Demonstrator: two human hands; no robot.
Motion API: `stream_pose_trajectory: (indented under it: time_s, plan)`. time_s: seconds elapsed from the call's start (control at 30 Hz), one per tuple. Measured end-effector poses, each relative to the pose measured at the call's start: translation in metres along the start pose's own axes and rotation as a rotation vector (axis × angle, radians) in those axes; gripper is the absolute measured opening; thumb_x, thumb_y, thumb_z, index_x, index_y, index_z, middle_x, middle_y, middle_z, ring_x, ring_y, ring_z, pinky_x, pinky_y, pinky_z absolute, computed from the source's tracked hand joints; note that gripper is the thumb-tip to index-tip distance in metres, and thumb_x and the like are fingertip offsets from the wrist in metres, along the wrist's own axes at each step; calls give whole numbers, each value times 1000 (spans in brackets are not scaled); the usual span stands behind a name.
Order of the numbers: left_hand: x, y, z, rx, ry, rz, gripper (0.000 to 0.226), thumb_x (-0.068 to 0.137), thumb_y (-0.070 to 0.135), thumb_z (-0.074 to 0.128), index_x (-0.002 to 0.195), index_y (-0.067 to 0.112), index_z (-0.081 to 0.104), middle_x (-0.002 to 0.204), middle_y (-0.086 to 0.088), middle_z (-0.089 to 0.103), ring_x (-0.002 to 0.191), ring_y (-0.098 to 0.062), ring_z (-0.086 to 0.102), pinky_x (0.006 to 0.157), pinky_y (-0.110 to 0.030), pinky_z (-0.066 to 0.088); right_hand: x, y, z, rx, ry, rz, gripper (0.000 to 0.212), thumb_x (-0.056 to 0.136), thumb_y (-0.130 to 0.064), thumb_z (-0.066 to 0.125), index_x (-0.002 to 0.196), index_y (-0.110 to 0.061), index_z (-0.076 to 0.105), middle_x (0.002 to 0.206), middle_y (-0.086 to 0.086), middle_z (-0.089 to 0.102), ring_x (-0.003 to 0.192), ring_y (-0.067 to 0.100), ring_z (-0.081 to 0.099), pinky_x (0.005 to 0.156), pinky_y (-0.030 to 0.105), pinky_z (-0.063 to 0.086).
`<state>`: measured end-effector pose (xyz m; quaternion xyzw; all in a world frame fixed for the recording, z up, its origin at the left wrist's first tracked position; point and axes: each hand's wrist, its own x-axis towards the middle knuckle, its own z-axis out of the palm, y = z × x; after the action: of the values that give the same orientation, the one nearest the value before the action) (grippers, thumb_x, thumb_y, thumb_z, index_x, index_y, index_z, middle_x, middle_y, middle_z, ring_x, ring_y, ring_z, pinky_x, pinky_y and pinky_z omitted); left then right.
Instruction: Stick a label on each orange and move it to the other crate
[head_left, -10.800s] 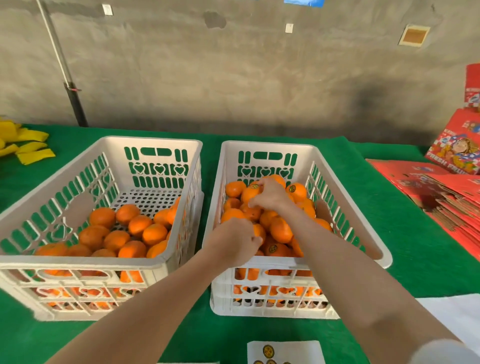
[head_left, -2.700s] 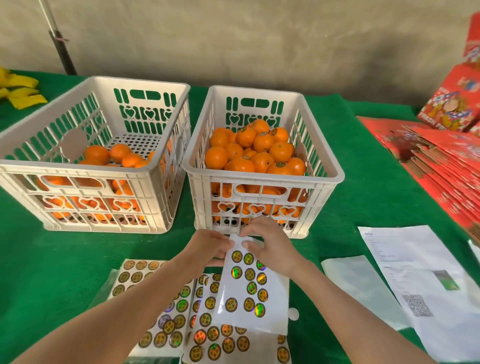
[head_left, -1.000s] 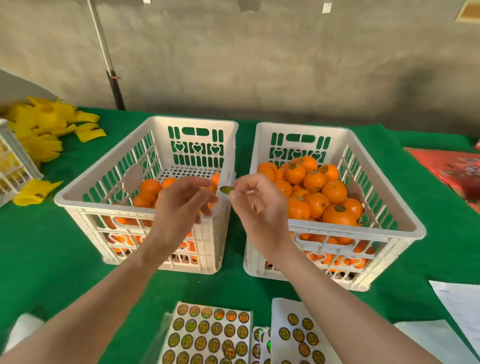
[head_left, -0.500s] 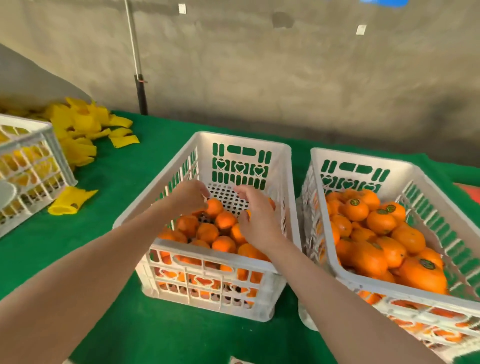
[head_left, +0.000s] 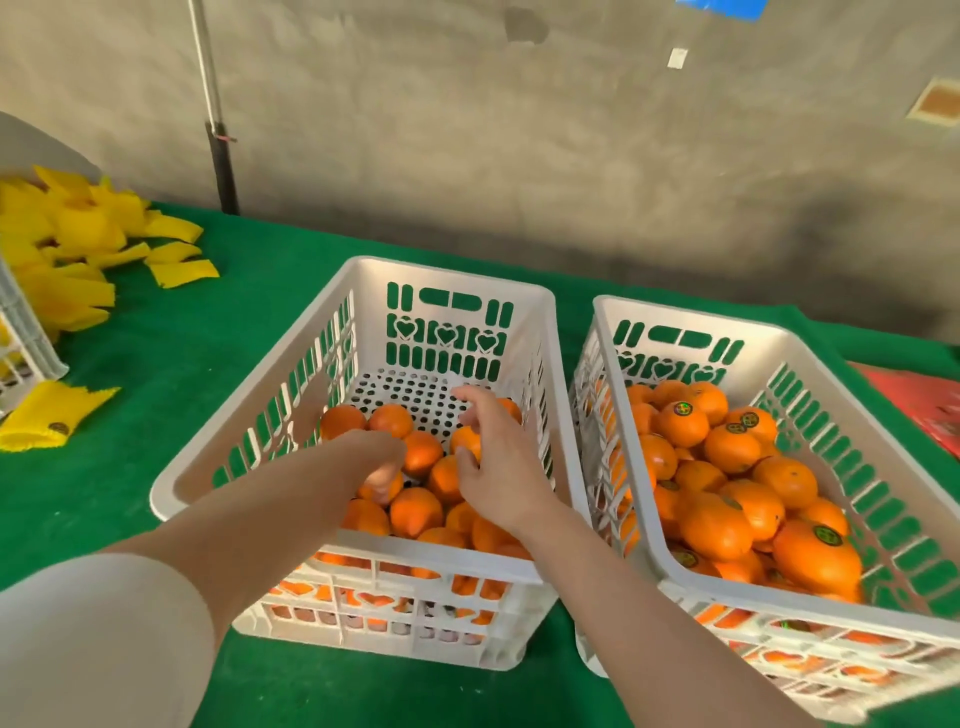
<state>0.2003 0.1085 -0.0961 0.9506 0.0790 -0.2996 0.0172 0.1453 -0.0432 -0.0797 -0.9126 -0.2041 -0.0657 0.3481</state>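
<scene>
both hands are inside the left crate (head_left: 457, 276), over the unlabelled oranges (head_left: 415, 512). left hand (head_left: 371, 454) fingers curl down over one orange (head_left: 392, 491); can't tell if it's clamped. right hand (head_left: 498, 467) is loose, fingers apart, thumb by another orange (head_left: 465, 439); no label visible. labelled oranges (head_left: 717, 525) fill the right crate (head_left: 685, 317). the fruit is likely firm, round, light, with waxy skin that may slip or roll. cup it round the middle, top left bare.

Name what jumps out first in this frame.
The left hand and right hand both reach into the left crate among bare oranges. Beside it, the right crate is heaped with stickered oranges. Yellow foam sleeves litter the green cloth at far left.
</scene>
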Motion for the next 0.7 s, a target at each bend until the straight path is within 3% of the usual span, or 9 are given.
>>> stream_pose_trajectory:
  time_s: [0.07,0.13,0.27,0.33,0.43,0.5,0.57,0.63,0.7]
  plan:
    - [-3,-2,-1,-26,37,68,65,97,14,51,150,8,15,144,-12,39,125,-27,47,85,-31,43,-1,-2,-1,13,20,13,59,90,-5,54,140,-27,30,131,1,49,118,12,47,93,21,37]
    - [1,-10,-7,-129,93,151,61,91,8,59,144,6,29,131,-15,51,109,-26,59,79,-27,51,0,-2,-1,22,52,32,63,90,-4,55,141,-29,27,131,0,51,113,8,49,89,18,37]
    - [-15,-29,-26,-682,152,362,57,75,-5,72,119,20,46,117,-4,53,92,-24,64,77,-34,59,1,-7,-4,158,115,119,76,89,-3,56,144,-36,15,127,-2,50,103,0,51,79,8,40]
    - [-37,-32,-30,-783,286,509,58,70,-6,75,108,30,49,113,10,50,92,-15,60,70,-26,56,1,-11,-10,325,161,182,77,90,-11,59,144,-39,12,127,-3,50,101,1,52,84,16,46]
    - [-73,-24,-26,-888,445,709,61,69,-8,76,104,34,51,111,18,50,89,-12,63,66,-21,55,-3,-15,-24,633,148,281,79,87,-31,66,144,-40,12,127,-1,53,112,13,53,98,40,48]
    - [-99,-11,-20,-966,541,814,64,68,-13,74,103,34,51,111,18,50,95,-6,63,65,-16,54,-11,-19,-36,839,100,324,83,83,-35,70,145,-40,14,124,1,55,112,19,57,95,43,51]
    - [-121,4,-13,-1052,589,879,65,68,-18,71,105,31,49,113,12,50,95,3,61,63,-15,53,-21,-22,-49,872,142,294,87,79,-31,75,144,-42,17,122,-1,54,109,16,58,93,41,52]
    - [-139,18,-8,-1198,520,873,64,72,-18,67,114,26,47,119,1,51,98,-4,63,72,-26,57,-34,-23,-63,783,233,199,91,75,-26,79,139,-47,19,118,-10,53,110,9,54,95,36,49]
    - [-153,31,-6,-1416,251,848,66,70,-5,73,125,21,48,128,-8,53,107,-24,63,87,-45,55,-51,-21,-76,687,281,70,96,73,-19,80,133,-56,15,118,-16,53,112,5,53,90,28,50]
